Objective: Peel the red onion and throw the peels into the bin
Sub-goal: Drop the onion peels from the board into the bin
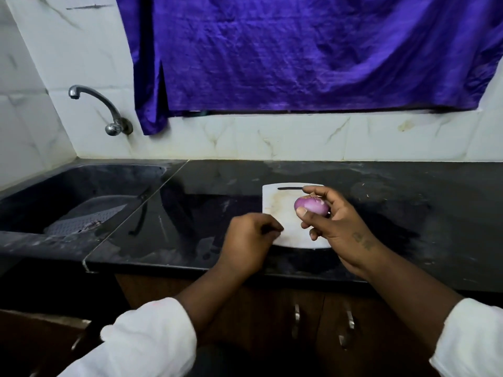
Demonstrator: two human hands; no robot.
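Black stone counter (pixel 381 202) under a purple curtain (pixel 313 55); right hand (pixel 334 221) grips the red onion (pixel 311 205), left hand (pixel 249 240) loosely curled above a white board (pixel 280 202).

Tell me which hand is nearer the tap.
Left. The left hand hovers at the cutting board's left edge, on the side toward the tap. The right hand holds the onion over the board, farther right.

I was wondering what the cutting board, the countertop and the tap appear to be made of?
The cutting board looks like white matte plastic: thin, with rounded corners, a moulded slot handle and brownish stains. The countertop seems to be polished black stone, perhaps granite, since it shows glossy reflections and a joint line. The tap appears to be chromed metal, given its bright highlights.
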